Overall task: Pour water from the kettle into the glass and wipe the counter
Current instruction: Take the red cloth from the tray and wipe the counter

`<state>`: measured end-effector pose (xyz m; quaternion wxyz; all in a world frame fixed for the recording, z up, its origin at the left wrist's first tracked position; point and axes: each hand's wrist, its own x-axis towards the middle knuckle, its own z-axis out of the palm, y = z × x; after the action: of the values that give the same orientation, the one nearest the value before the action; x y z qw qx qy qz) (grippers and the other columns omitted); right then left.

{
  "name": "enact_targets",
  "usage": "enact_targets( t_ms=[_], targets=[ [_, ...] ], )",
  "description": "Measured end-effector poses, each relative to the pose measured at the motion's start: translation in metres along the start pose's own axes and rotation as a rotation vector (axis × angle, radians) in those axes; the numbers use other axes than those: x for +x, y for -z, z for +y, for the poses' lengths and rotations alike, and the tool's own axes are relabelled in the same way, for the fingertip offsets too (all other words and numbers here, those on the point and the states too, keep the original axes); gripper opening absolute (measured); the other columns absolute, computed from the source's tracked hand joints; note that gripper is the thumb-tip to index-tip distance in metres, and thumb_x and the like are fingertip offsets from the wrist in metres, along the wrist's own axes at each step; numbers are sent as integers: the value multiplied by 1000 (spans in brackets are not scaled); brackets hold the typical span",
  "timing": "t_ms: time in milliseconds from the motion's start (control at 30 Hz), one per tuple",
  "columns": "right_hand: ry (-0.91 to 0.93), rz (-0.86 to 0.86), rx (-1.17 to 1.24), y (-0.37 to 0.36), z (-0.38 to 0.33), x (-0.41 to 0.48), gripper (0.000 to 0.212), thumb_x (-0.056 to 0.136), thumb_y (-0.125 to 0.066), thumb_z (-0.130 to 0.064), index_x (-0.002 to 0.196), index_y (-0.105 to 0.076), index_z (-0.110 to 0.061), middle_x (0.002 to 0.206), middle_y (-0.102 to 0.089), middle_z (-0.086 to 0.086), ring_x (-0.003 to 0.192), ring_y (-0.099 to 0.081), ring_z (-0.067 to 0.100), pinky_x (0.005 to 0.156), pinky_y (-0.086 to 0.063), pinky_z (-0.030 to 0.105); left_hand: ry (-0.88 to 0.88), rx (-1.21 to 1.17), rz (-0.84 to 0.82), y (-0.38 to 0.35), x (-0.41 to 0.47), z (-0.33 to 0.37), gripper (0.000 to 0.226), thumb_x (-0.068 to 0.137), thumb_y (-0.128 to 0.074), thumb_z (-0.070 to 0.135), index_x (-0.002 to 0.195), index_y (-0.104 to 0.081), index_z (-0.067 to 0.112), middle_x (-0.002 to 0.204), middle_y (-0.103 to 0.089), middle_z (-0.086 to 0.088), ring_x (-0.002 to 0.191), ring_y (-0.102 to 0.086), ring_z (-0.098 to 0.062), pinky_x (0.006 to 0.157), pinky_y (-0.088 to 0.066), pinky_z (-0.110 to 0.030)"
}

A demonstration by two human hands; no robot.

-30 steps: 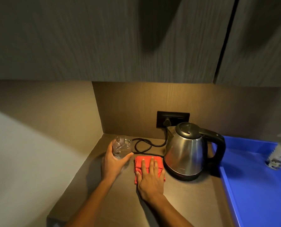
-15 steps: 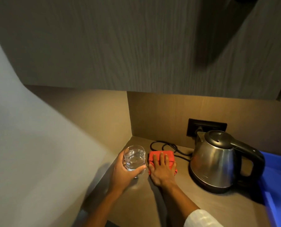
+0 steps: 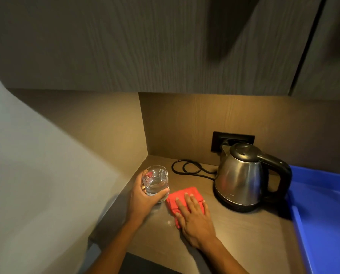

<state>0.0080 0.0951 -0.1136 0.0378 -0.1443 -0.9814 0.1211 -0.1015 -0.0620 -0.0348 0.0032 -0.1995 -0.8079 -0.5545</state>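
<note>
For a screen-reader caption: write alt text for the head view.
A left hand holds a glass of water while the right hand presses a red cloth flat on the counter, beside a steel kettle.

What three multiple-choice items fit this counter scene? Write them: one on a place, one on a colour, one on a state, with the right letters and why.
1. Where is the kettle relative to the cloth?
A. To its right
B. To its left
C. On top of it

2. What colour is the cloth?
A. Green
B. Red
C. White

3. What is the state of the glass?
A. Lying on its side
B. Upside down
C. Upright with water in it

Answers:
1 A: the kettle stands on the counter right of the cloth, by the blue tray.
2 B: the cloth under the flat right hand is red.
3 C: the left hand holds the glass upright, with water visible inside.
</note>
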Motion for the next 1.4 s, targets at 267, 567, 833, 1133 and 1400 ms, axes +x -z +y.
enact_targets(
  t_ms=[267, 567, 833, 1133, 1400],
  targets=[
    [-242, -86, 75, 20, 23, 66, 61, 99, -12, -56, 151, 11, -34, 161, 21, 4, 145, 24, 24, 113, 16, 54, -31, -19, 18, 0, -5, -7, 86, 47, -84, 67, 120, -38, 60, 114, -53, 29, 102, -61, -6, 71, -51, -9],
    [47, -233, 83, 16, -22, 77, 57, 99, -20, -58, 151, -3, -42, 162, 18, 1, 146, 22, 23, 111, 12, 62, -58, 56, 105, 14, -1, -2, 91, 57, -93, 27, 135, -47, 17, 131, -59, -5, 115, -59, -24, 90, -53, -31],
    [224, -157, 16, 6, -38, -26, 51, 98, -12, -61, 145, 7, -56, 161, 14, -8, 147, 20, 21, 113, 14, 52, -75, 75, 52, 17, 4, 1, 97, 53, -87, 54, 135, -44, 27, 126, -60, 5, 109, -58, -13, 88, -54, -28],
    [-146, -4, 11, 5, 14, -1, 55, 97, -8, -59, 142, 21, -48, 160, 21, -3, 140, 28, 16, 114, 14, 49, -47, 49, 3, -9, 6, -10, 109, 41, -77, 79, 134, -38, 40, 116, -55, 16, 101, -62, -11, 80, -59, -28],
    [-19, -203, 9, 16, -14, 60, 59, 96, -16, -62, 149, 2, -45, 162, 19, 0, 146, 22, 25, 111, 12, 62, -45, 45, 32, 1, 4, -15, 106, 42, -77, 77, 134, -41, 38, 123, -58, 11, 106, -60, -13, 80, -57, -26]
  ],
)
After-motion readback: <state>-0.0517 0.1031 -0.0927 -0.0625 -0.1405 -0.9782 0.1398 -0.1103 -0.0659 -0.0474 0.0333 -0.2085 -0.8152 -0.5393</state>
